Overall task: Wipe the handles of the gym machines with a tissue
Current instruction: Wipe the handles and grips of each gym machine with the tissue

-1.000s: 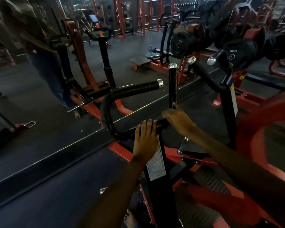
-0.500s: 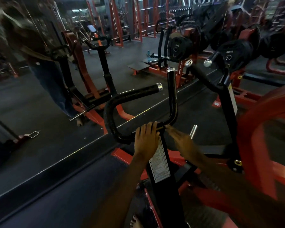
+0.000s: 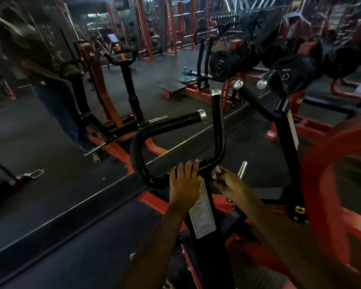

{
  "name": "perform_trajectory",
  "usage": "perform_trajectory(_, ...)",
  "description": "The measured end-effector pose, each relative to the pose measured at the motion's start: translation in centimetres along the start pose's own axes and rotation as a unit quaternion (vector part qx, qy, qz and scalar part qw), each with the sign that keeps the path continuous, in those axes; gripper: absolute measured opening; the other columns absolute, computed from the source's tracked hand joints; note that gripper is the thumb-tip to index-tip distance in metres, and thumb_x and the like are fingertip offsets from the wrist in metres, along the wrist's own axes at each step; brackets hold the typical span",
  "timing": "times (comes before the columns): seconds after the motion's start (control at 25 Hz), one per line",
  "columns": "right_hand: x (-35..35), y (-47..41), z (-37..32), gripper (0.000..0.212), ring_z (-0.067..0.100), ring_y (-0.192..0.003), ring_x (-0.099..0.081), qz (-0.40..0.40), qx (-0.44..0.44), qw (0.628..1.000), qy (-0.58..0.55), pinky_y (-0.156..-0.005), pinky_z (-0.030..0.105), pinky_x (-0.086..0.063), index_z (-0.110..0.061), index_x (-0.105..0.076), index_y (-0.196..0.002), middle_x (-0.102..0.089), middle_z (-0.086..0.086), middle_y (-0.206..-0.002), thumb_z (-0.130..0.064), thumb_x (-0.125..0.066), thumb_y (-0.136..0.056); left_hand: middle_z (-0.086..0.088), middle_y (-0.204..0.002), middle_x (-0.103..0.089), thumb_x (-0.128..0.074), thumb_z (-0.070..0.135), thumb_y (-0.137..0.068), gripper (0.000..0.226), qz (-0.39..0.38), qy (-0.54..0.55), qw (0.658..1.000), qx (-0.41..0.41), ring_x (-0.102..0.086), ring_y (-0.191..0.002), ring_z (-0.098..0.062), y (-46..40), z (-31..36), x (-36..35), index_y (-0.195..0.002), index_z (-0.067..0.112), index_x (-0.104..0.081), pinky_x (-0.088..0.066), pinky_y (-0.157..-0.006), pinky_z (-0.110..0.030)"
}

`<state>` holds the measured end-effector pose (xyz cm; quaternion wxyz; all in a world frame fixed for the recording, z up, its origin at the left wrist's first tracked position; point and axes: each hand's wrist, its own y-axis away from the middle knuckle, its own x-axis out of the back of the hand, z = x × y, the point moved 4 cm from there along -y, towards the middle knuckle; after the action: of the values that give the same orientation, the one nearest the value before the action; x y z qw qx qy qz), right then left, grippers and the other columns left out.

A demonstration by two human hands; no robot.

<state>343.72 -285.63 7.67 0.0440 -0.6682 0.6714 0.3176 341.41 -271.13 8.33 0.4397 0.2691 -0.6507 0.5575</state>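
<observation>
Handle bar at frame centre, both hands on it.
Left hand (image 3: 184, 184) curls over the handle (image 3: 218, 130); right hand (image 3: 227, 181), blurred, pinches a white tissue (image 3: 216, 170) beside the bend. Forearms cut off below.

Handlebar (image 3: 217, 130) at centre atop a post (image 3: 208, 243), left hand (image 3: 184, 184) on its base, right hand (image 3: 229, 181) with tissue (image 3: 216, 171) just beside at three o'clock, mirror (image 3: 50, 132) at ten o'clock, weight plates (image 3: 294, 71) at one o'clock.
</observation>
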Motion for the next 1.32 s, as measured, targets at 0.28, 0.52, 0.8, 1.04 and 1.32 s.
perform_trajectory(0.28, -0.1, -1.2, -0.1, 0.030, 0.018, -0.076, -0.058, -0.006, -0.018, 0.998, -0.054, -0.076, 0.028, -0.054, -0.003, -0.058, -0.077, -0.061, 0.008, -0.069, 0.008, -0.034, -0.091, -0.009, -0.125, -0.058, -0.027, 0.037, -0.096, 0.052, 0.016, 0.005, 1.000, 0.001, -0.056, -0.111, -0.029, -0.6, 0.2, 0.1, -0.139, 0.013, -0.041, -0.047, -0.092, -0.045)
perform_trajectory(0.52, 0.0, -0.5, -2.2, 0.030, 0.020, -0.072, -0.060, 0.074, 0.026, 0.997, 0.008, -0.071, 0.029, -0.054, 0.000, -0.058, -0.079, -0.062, 0.013, -0.076, 0.015, -0.035, -0.090, -0.009, -0.126, -0.059, -0.027, 0.036, -0.096, 0.052, 0.004, 0.001, 1.000, -0.002, -0.057, -0.113, -0.029, -0.8, 0.3, 0.4, -0.139, 0.012, -0.043, -0.047, -0.093, -0.045)
perform_trajectory(0.8, -0.8, 2.6, -5.6, 0.014, 0.019, -0.072, -0.064, 0.203, 0.273, 0.900, 0.273, -0.053, 0.012, -0.048, -0.006, -0.064, -0.090, -0.062, 0.002, -0.076, -0.007, -0.050, -0.093, -0.003, -0.126, -0.064, -0.032, 0.034, -0.094, 0.050, -0.015, 0.039, 0.999, 0.024, -0.061, -0.115, -0.024, 0.1, -0.5, 2.0, -0.131, 0.014, -0.059, -0.048, -0.099, -0.043)
perform_trajectory(1.04, -8.6, 2.9, -12.1, 0.031, 0.016, -0.112, -0.058, 0.130, 0.515, 0.708, 0.464, -0.093, 0.021, -0.046, -0.006, -0.057, -0.123, -0.061, 0.010, -0.121, -0.005, -0.053, -0.092, -0.008, -0.132, -0.059, -0.030, 0.042, -0.095, 0.051, 0.005, 0.001, 0.998, 0.060, -0.057, -0.121, -0.032, 2.2, -3.0, 2.0, -0.139, 0.019, -0.042, -0.042, -0.104, -0.046)
perform_trajectory(1.32, -13.6, 0.8, -8.0, 0.054, 0.018, -0.143, -0.016, -0.047, 0.496, 0.510, 0.701, -0.118, 0.031, -0.012, -0.006, -0.026, -0.146, -0.019, 0.007, -0.154, 0.003, -0.019, -0.093, -0.010, -0.122, -0.061, -0.030, 0.049, -0.095, 0.055, 0.029, -0.046, 0.998, 0.030, -0.062, -0.105, -0.029, 2.1, -4.4, 1.3, -0.141, 0.021, -0.037, -0.021, -0.108, -0.052)
